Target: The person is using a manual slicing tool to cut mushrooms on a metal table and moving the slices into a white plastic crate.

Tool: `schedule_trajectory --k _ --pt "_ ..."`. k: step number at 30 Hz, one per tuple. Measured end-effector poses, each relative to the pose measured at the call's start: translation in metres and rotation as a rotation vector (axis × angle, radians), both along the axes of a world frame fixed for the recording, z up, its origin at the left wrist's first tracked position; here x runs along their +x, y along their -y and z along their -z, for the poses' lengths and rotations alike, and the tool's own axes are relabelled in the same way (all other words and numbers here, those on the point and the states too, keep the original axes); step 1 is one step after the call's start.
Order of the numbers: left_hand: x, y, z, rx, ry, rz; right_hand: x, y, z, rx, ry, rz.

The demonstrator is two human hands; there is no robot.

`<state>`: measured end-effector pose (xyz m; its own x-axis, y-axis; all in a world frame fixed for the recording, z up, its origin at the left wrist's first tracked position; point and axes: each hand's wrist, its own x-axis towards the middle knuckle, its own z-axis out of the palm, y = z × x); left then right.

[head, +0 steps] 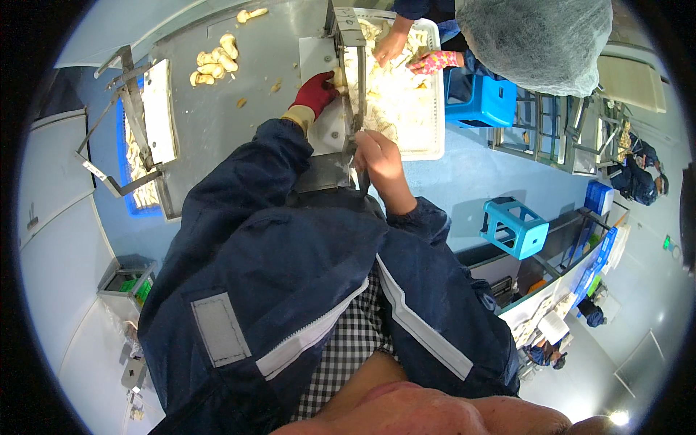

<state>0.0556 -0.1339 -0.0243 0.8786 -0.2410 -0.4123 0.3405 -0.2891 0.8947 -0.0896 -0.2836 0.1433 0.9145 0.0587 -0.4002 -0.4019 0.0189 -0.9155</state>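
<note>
My left hand point(315, 97), in a red glove with a pale cuff, holds a pale mushroom point(339, 78) on a white board point(315, 54) beside a metal lever cutter point(361, 81). The fingers partly hide that mushroom. Bare, my right hand point(380, 157) is closed around the handle end of the cutter's lever. Just beyond the blade stands a white plastic basket point(438, 109) heaped with cut mushroom pieces point(391, 103). On the steel table point(217, 125), to the left, lies a small pile of whole king oyster mushrooms point(217, 61).
A co-worker in a hairnet point(535, 43) reaches into the basket with one bare hand point(392, 44) and one pink patterned glove point(435, 62). Blue stools point(514, 228) stand at right. Another cutter point(136, 109) sits at the table's left end, above a blue crate point(122, 163).
</note>
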Motion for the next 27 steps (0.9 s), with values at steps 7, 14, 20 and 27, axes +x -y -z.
schedule_trajectory --k 7,14,20,27 --pt "-0.003 0.011 0.006 -0.003 0.128 0.012 -0.049 0.013 0.095 -0.177 -0.048 -0.095" --pt "-0.009 -0.01 0.018 0.03 0.026 0.005 -0.01 0.0 0.011 -0.236 0.141 -0.164" --pt "-0.007 0.005 0.008 -0.04 0.003 0.038 -0.022 0.006 0.037 -0.156 -0.059 -0.099" --pt "-0.009 0.014 0.004 -0.171 -0.061 -0.002 -0.046 0.013 0.089 -0.266 -0.126 -0.131"
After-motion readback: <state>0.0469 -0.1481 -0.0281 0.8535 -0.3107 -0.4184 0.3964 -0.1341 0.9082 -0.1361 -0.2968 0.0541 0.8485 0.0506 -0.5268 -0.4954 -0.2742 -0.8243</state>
